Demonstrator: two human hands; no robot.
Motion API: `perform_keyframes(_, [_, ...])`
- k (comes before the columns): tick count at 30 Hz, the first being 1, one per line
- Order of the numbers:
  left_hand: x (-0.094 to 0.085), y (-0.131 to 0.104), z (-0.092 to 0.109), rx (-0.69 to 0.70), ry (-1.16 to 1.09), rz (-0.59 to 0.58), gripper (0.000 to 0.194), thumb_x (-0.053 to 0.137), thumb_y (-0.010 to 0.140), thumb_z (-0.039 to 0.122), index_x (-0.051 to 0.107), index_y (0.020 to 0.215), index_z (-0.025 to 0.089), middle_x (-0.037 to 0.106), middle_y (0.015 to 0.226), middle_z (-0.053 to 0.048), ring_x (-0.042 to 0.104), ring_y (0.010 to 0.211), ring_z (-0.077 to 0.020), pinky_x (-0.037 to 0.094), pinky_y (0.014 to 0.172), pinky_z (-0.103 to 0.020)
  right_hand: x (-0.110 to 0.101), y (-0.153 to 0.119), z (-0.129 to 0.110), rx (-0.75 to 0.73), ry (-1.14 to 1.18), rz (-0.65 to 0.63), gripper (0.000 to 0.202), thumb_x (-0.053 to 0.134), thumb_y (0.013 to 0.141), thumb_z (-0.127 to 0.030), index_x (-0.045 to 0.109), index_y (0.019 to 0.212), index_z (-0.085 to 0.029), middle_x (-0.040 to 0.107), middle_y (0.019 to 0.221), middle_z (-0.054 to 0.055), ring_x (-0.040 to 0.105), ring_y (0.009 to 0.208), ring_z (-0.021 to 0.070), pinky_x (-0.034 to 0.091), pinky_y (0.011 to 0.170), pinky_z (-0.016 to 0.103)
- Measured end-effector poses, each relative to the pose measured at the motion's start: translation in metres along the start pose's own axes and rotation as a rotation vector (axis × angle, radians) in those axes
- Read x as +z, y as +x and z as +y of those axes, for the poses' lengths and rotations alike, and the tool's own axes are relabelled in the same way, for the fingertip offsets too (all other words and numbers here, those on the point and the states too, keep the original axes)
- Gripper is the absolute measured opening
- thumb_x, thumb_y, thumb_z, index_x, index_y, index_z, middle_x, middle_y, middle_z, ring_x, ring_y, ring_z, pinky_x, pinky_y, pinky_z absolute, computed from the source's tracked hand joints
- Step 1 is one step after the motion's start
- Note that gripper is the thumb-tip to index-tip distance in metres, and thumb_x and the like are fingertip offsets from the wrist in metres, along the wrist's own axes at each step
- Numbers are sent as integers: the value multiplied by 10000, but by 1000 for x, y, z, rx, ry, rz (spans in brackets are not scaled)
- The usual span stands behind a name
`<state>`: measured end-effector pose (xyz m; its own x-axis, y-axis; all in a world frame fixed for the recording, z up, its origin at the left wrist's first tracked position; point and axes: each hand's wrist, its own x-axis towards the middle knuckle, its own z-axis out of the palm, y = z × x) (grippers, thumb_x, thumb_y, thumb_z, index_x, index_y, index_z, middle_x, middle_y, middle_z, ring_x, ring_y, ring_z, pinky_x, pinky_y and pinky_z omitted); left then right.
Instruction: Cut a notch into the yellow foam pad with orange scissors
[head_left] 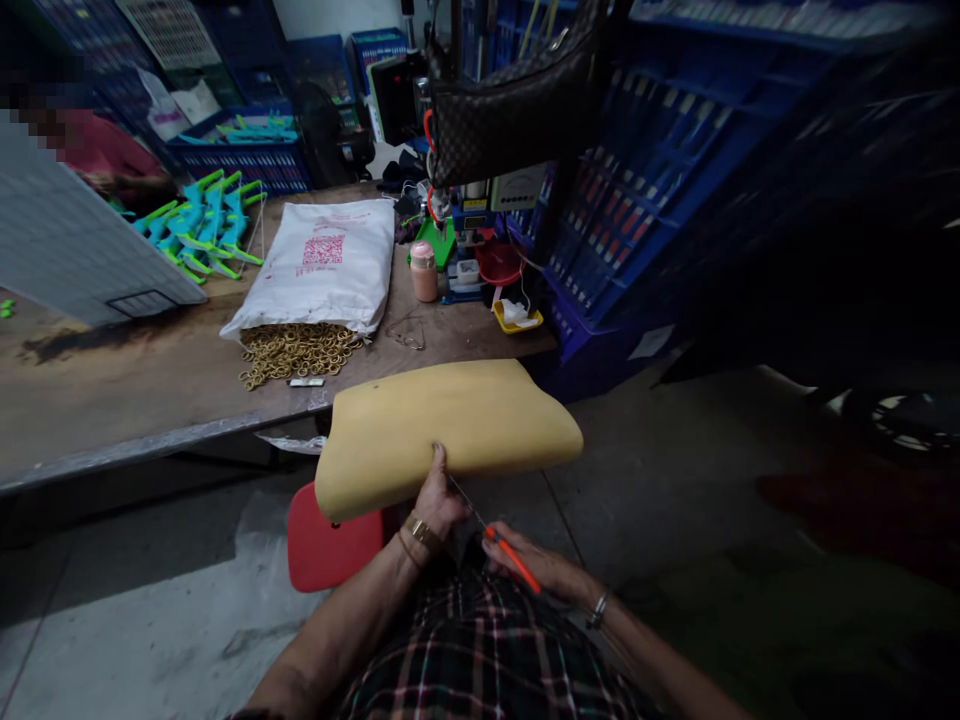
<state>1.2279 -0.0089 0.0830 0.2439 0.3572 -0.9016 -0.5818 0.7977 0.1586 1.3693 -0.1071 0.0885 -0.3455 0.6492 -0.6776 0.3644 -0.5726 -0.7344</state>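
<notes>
yellow pad (pixel 450 420) in left hand (pixel 441 500)

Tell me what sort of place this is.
Likely a small workshop: gold rings lie heaped at the mouth of a sack on the worktable, and blue crates are stacked beside it.

The far end of the orange-handled tool (pixel 513 558) in the right hand (pixel 546 570) is too thin to make out beside the left hand (pixel 444 503), whose fingers are partly hidden. The yellow pad (pixel 450 420) covers part of the red stool (pixel 330 550). A dark handbag (pixel 514 125) blocks the machine's (pixel 471 212) upper part. The left edge cuts off the surface (pixel 112 400); blue crates (pixel 660 190) blur at right.
</notes>
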Motion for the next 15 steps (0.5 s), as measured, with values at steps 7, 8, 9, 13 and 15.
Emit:
perform_keyframes(7, [4, -4, -2, 65, -29, -20, 516, 526, 728, 628, 607, 990, 190, 645, 783, -49, 537, 552, -164, 408, 524, -275, 0, -2, -12, -36, 86, 11, 549, 477, 712, -694, 484, 949, -199, 555, 829, 2, 539, 802, 157, 418, 737, 296])
perform_keyframes(8, [5, -4, -3, 75, -31, 0, 504, 526, 732, 622, 607, 982, 193, 645, 783, -48, 535, 550, -164, 400, 515, -273, 0, -2, -14, -44, 97, 12, 548, 479, 710, -695, 481, 943, -199, 553, 819, 1, 538, 793, 155, 418, 730, 296])
perform_keyframes(9, [5, -3, -3, 84, -34, 19, 491, 523, 737, 617, 607, 976, 196, 643, 780, -46, 533, 552, -166, 394, 509, -272, 0, -2, -14, -55, 105, 10, 551, 480, 707, -697, 479, 939, -197, 552, 810, 1, 535, 783, 153, 418, 723, 294])
perform_keyframes(13, [7, 0, -3, 103, -45, 39, 478, 499, 761, 604, 608, 984, 195, 625, 738, -43, 506, 536, -161, 385, 502, -269, 0, 4, -7, -91, 115, 9, 579, 466, 707, -712, 476, 959, -191, 556, 784, 6, 530, 750, 148, 415, 702, 293])
perform_keyframes(15, [7, 1, -4, 113, -50, 35, 474, 493, 770, 597, 606, 998, 197, 618, 724, -39, 490, 522, -154, 382, 501, -265, 0, 7, -1, -115, 112, 14, 582, 438, 728, -712, 484, 970, -184, 563, 781, 9, 531, 747, 149, 412, 712, 302])
